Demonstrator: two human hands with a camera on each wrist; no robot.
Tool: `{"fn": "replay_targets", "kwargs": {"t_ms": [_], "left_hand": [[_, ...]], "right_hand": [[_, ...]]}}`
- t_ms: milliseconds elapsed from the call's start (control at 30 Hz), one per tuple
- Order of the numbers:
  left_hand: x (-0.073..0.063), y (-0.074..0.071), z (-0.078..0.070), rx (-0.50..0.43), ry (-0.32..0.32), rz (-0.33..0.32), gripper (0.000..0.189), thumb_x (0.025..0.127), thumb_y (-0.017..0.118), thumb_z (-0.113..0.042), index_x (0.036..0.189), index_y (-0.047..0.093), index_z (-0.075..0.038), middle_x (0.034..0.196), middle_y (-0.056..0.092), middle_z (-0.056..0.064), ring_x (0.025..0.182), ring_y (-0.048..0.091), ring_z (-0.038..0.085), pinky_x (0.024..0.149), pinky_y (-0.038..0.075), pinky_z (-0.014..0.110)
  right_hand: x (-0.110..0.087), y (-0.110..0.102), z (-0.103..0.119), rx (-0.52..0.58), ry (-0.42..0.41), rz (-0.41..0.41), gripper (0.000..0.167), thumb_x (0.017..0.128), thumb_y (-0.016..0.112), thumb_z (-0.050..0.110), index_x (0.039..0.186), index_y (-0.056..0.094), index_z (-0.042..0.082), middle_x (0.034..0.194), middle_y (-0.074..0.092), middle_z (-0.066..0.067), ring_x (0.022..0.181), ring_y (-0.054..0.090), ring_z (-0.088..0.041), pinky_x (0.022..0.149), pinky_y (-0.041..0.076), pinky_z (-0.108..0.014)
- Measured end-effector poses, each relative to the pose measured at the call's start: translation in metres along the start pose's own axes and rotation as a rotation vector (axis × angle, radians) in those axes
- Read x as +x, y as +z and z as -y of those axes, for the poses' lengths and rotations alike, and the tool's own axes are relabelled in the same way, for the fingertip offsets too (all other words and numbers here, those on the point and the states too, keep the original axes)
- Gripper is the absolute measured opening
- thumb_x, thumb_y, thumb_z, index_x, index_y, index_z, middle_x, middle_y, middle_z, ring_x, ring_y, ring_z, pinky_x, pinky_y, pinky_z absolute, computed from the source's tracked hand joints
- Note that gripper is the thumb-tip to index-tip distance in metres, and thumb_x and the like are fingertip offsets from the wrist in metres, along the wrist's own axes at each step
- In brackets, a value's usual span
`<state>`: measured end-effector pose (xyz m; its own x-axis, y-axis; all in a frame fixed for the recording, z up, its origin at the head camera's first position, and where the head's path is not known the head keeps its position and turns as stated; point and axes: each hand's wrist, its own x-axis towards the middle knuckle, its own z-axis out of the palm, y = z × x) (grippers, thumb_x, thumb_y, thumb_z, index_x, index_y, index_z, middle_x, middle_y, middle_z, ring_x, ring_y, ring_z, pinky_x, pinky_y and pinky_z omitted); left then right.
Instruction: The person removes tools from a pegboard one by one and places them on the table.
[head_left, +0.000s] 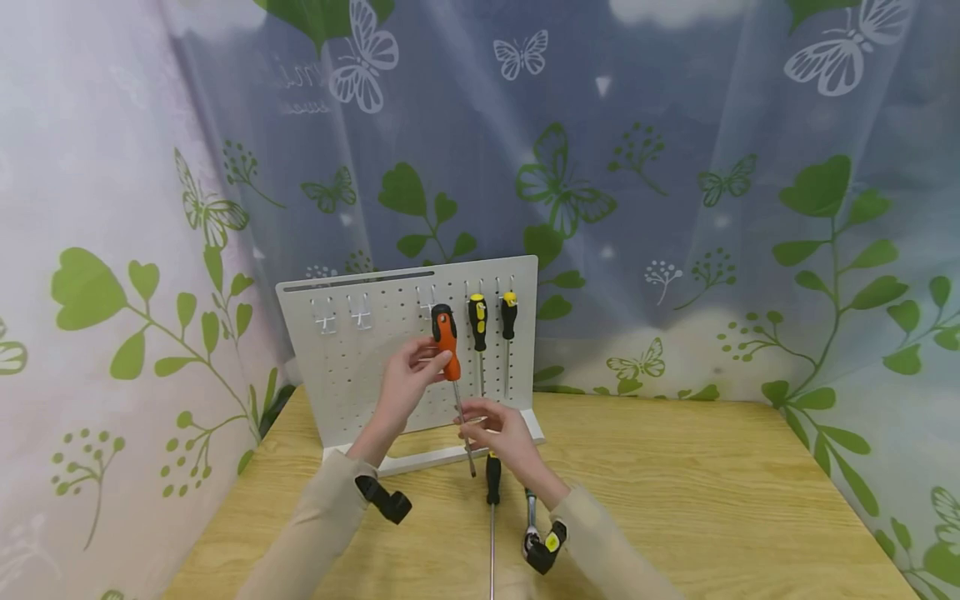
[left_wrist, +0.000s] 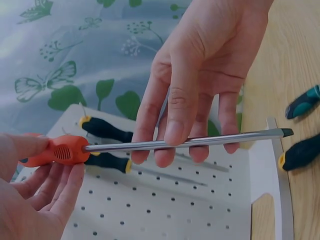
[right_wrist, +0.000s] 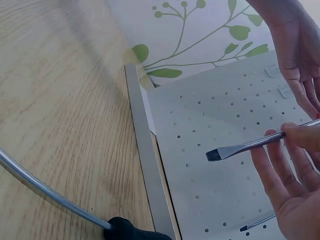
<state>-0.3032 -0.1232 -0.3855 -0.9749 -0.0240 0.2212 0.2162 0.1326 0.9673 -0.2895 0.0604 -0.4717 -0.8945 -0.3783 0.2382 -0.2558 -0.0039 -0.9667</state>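
Observation:
An orange and black flathead screwdriver (head_left: 446, 343) is held tip down in front of the white pegboard. My left hand (head_left: 408, 375) grips its orange handle, thumb on the near side, as the left wrist view also shows. With thumb and fingers my right hand (head_left: 501, 433) pinches the steel shaft (left_wrist: 200, 142) around its middle. The flat dark tip (right_wrist: 213, 155) sticks out past the right fingers. Behind it, two black and yellow screwdrivers, one (head_left: 477, 323) beside the other (head_left: 509, 317), hang from hooks on the pegboard (head_left: 375, 367).
Empty wire hooks (head_left: 324, 321) are fixed at the pegboard's upper left. On the wooden table (head_left: 675, 483) lie another black-handled screwdriver (head_left: 492, 483) and a ratchet wrench (head_left: 532, 512), under and beside the right forearm. A patterned curtain (head_left: 637, 208) stands behind the table.

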Motion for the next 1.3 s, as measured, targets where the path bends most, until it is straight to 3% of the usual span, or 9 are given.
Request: {"fn": "replay_targets", "kwargs": {"t_ms": [233,367,500,667,900,1100,1300], "left_hand": [[-0.005,0.012,-0.004,-0.064,-0.017,0.059,0.047,0.099,0.069,-0.019,0.138,0.054,0.001,0.131,0.063,0.023,0.115,0.065,0.036,0.093,0.06,0.044],[-0.008,0.019,-0.002,-0.091,-0.032,0.076,0.043,0.099,0.068,-0.019,0.136,0.056,-0.001,0.129,0.065,0.021,0.112,0.067,0.034,0.093,0.06,0.045],[-0.011,0.031,0.002,-0.123,-0.047,0.101,0.047,0.099,0.067,-0.019,0.14,0.053,0.0,0.129,0.064,0.022,0.111,0.067,0.034,0.096,0.058,0.048],[-0.015,0.049,0.009,-0.145,-0.068,0.127,0.051,0.1,0.067,-0.019,0.143,0.05,0.002,0.13,0.063,0.023,0.113,0.066,0.035,0.095,0.059,0.044],[-0.022,0.073,0.019,-0.183,-0.099,0.166,0.049,0.1,0.066,-0.016,0.142,0.049,0.005,0.13,0.062,0.026,0.114,0.066,0.035,0.095,0.059,0.045],[-0.026,0.093,0.029,-0.199,-0.097,0.192,0.046,0.101,0.064,-0.013,0.138,0.051,0.01,0.128,0.063,0.029,0.112,0.067,0.036,0.091,0.061,0.043],[-0.033,0.115,0.046,-0.205,-0.127,0.2,0.044,0.1,0.065,-0.011,0.135,0.052,0.01,0.124,0.066,0.028,0.108,0.069,0.035,0.089,0.062,0.042]], "right_hand": [[-0.018,-0.011,0.008,0.007,-0.013,0.001,0.035,0.096,0.069,0.006,0.13,0.063,-0.002,0.12,0.066,-0.029,0.088,0.071,-0.015,0.074,0.065,-0.039],[-0.029,-0.018,0.012,0.016,0.021,0.023,0.039,0.096,0.069,0.007,0.132,0.06,-0.005,0.121,0.064,-0.031,0.091,0.072,-0.023,0.076,0.064,-0.045],[-0.04,-0.027,0.013,0.027,0.065,0.022,0.041,0.096,0.07,0.008,0.133,0.059,-0.006,0.121,0.064,-0.03,0.096,0.071,-0.031,0.077,0.064,-0.042],[-0.056,-0.041,0.013,0.009,0.111,0.003,0.039,0.095,0.071,0.008,0.131,0.061,-0.004,0.117,0.065,-0.022,0.096,0.07,-0.028,0.076,0.064,-0.04],[-0.079,-0.057,0.011,-0.005,0.147,-0.016,0.043,0.095,0.072,0.011,0.132,0.059,-0.006,0.116,0.065,-0.024,0.091,0.07,-0.023,0.078,0.063,-0.051],[-0.098,-0.067,0.005,0.005,0.174,-0.053,0.046,0.095,0.071,0.009,0.134,0.055,-0.01,0.116,0.066,-0.021,0.093,0.07,-0.023,0.075,0.064,-0.041],[-0.117,-0.074,-0.001,0.009,0.21,-0.075,0.045,0.095,0.069,0.005,0.133,0.054,-0.014,0.116,0.064,-0.023,0.093,0.07,-0.026,0.075,0.064,-0.04]]}}
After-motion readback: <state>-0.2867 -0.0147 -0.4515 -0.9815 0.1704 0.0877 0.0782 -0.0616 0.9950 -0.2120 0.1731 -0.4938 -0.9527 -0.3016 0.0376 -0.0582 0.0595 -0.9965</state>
